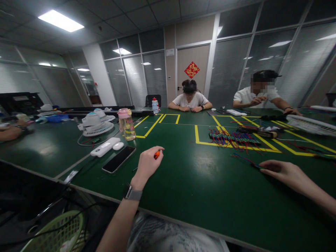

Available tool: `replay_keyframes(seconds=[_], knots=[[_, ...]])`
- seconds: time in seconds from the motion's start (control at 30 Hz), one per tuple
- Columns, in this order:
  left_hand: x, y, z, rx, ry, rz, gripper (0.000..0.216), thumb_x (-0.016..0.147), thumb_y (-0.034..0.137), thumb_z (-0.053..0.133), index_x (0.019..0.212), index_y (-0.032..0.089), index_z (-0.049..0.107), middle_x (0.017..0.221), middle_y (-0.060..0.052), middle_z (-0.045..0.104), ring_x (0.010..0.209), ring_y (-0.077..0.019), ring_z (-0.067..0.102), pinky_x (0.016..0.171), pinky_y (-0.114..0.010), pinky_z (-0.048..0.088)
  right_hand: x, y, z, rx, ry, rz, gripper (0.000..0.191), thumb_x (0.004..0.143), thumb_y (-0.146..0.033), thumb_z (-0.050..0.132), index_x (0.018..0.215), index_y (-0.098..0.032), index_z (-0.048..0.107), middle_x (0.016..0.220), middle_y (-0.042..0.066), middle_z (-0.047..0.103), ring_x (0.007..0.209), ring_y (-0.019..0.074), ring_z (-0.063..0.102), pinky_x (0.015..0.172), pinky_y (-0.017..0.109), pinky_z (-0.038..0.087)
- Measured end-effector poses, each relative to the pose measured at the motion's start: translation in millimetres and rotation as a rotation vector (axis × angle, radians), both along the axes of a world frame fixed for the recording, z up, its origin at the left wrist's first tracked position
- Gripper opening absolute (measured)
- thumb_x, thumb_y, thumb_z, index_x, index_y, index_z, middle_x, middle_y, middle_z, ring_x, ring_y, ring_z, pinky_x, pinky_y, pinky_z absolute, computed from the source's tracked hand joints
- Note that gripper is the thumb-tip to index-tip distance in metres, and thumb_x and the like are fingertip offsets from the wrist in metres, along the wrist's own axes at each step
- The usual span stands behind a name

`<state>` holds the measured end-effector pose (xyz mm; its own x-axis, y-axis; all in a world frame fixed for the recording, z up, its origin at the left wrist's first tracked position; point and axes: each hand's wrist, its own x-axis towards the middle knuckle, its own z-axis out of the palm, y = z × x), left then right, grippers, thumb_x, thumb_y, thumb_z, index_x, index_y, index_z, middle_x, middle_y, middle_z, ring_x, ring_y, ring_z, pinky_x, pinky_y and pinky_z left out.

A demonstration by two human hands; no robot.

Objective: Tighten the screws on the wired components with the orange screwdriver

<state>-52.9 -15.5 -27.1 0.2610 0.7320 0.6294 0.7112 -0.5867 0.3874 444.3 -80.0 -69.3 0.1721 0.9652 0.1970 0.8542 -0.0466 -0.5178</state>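
Observation:
My left hand [150,161] is closed around a screwdriver, whose orange handle end [156,155] shows between thumb and fingers; most of it is hidden by the hand. A thin dark tip pokes out left of the wrist. Over on the right, my right hand [285,172] pinches a small circuit board with red and blue wires [248,161] at its edge, thumb and fingers together. Beyond that hand lies a row of green circuit boards [235,137] with many red and blue wires, inside yellow tape lines. A black phone [119,159] rests left of my left hand.
A pink-lidded bottle [126,124], a white power bank [105,147], a white oval case [118,146] and small white fans [97,122] stand on the left. Two people [190,99] sit across the green table [183,196]. A green basket [56,232] stands below the edge.

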Motion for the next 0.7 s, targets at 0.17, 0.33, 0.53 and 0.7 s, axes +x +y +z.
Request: replay_keyframes(seconds=[0.17, 0.33, 0.53, 0.7], knots=[[0.3, 0.6, -0.4, 0.017, 0.004, 0.005, 0.024, 0.086, 0.025, 0.045, 0.095, 0.019, 0.066, 0.094, -0.003, 0.069, 0.082, -0.0145, 0.064, 0.078, -0.027, 0.048, -2.3, 1.3, -2.7, 0.039, -0.046, 0.017, 0.044, 0.063, -0.054, 0.058, 0.083, -0.018, 0.071, 0.083, 0.010, 0.073, 0.073, 0.0286, 0.069, 0.062, 0.036, 0.057], [0.2, 1.2, -1.0, 0.025, 0.014, 0.015, 0.023, 0.086, 0.024, 0.045, 0.094, 0.019, 0.066, 0.092, -0.002, 0.069, 0.081, -0.0145, 0.064, 0.077, -0.027, 0.048, -5.4, 2.8, -2.9, 0.061, -0.087, 0.028, 0.040, 0.063, -0.050, 0.055, 0.081, -0.017, 0.069, 0.081, 0.011, 0.072, 0.072, 0.0280, 0.068, 0.065, 0.037, 0.056], [0.2, 2.1, -1.8, 0.027, 0.002, 0.012, 0.023, 0.086, 0.025, 0.045, 0.094, 0.019, 0.066, 0.092, -0.002, 0.070, 0.080, -0.0144, 0.064, 0.076, -0.026, 0.048, 6.0, 3.3, -4.8, -0.014, 0.004, 0.009, 0.045, 0.063, -0.056, 0.058, 0.086, -0.019, 0.070, 0.086, 0.010, 0.073, 0.076, 0.0290, 0.068, 0.065, 0.037, 0.056], [0.7, 0.4, -0.8, 0.012, 0.001, 0.009, 0.025, 0.087, 0.026, 0.044, 0.095, 0.018, 0.066, 0.092, -0.003, 0.069, 0.081, -0.0143, 0.064, 0.077, -0.026, 0.048, 13.1, 5.3, -9.6, -0.067, 0.119, -0.013, 0.047, 0.061, -0.058, 0.062, 0.088, -0.020, 0.069, 0.086, 0.009, 0.074, 0.079, 0.0287, 0.069, 0.066, 0.034, 0.056]])
